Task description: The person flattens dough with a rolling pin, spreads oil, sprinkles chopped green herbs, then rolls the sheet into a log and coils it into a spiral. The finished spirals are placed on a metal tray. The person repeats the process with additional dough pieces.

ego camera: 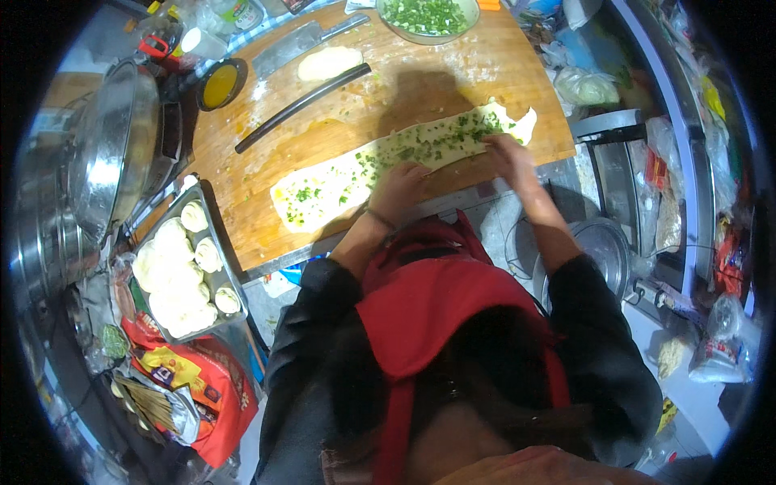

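Observation:
A long flat strip of dough (339, 176) dotted with chopped green onion lies slantwise along the near edge of the wooden board (339, 130). My left hand (400, 187) rests at the strip's near edge, around its middle, fingers bent. Near the strip's right part is my right hand (508, 156), slightly blurred, its fingertips at the near edge; whether it pinches the dough is unclear. Beyond the strip lie a dark rolling pin (303, 108) and an oval piece of dough (330, 64). At the far edge stands a glass bowl of chopped green onion (427, 17).
A cleaver (291, 48) lies at the back left, near a dark bowl of yellow liquid (219, 86). Left of the board, a metal tray (241, 303) holds several shaped dough pieces (176, 267). A large metal bowl (106, 151) stands farther left, and a round metal basin (609, 254) at the lower right.

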{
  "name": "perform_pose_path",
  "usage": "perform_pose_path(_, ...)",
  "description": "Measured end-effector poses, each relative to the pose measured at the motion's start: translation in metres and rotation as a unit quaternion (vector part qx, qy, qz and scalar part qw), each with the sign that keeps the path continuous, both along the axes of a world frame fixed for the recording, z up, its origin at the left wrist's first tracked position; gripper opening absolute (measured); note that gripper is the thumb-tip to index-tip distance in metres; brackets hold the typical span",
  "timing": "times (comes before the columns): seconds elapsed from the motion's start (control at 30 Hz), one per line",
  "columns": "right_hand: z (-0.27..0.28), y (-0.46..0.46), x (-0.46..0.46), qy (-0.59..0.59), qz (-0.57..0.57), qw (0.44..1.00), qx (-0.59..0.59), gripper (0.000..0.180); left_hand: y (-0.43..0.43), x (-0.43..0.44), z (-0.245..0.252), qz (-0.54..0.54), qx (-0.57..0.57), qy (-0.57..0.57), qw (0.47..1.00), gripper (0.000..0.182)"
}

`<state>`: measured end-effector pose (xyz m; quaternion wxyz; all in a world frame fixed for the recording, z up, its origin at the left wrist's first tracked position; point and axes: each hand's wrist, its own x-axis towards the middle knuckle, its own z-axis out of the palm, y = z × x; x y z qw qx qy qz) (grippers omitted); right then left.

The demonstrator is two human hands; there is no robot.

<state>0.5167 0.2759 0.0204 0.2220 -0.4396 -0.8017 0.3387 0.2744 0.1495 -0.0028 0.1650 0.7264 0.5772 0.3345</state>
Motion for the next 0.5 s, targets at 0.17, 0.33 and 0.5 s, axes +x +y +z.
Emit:
perform_pose_path(0.17,-0.004,0.048,0.07,-0.11,0.016,0.993,0.042,0.029,0.059,0.041,-0.005,-0.069,-0.05,0.152,0.985,0.025)
perform_pose_path(0.33,-0.027,0.071,0.083,-0.113,0.114,0.971,0.177,0.019,0.087,0.062,-0.01,-0.087,-0.116,0.304,0.942,0.018)
perform_pose_path(0.5,-0.032,0.094,0.077,-0.138,0.091,0.967,0.196,0.012,0.097,0.06,-0.001,0.019,-0.1,0.203,0.974,0.018)
